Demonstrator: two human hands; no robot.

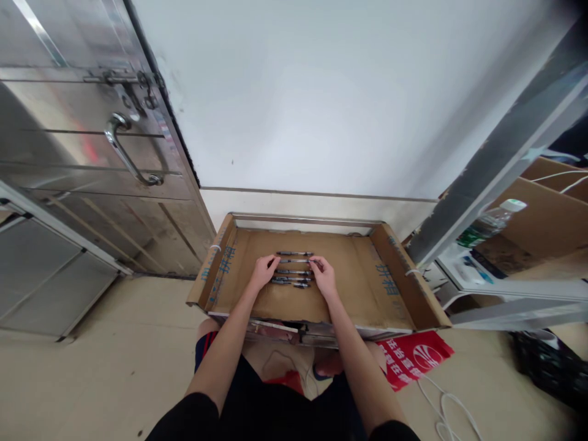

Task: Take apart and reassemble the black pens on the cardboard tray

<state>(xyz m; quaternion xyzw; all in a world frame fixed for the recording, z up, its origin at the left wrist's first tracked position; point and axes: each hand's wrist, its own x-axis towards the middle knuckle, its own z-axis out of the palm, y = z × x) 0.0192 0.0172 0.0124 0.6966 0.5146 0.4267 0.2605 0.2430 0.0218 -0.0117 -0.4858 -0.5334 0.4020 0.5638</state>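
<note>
Several dark pens (294, 270) lie side by side in a row on a flat cardboard sheet (353, 288) that covers a low table. My left hand (263, 270) rests at the left ends of the pens with its fingers curled, pinching the end of one pen. At the right ends, my right hand (324, 276) has its fingers curled and its fingertips on the same pen (295, 261). The farthest pen (294, 253) lies apart from both hands.
The cardboard's side flaps (212, 264) stand up at left and right. A metal door with a handle (126, 150) is at the left, a white wall ahead. A metal shelf with a plastic bottle (490, 222) stands at the right. A red bag (416, 358) and white cable (448, 407) lie on the floor.
</note>
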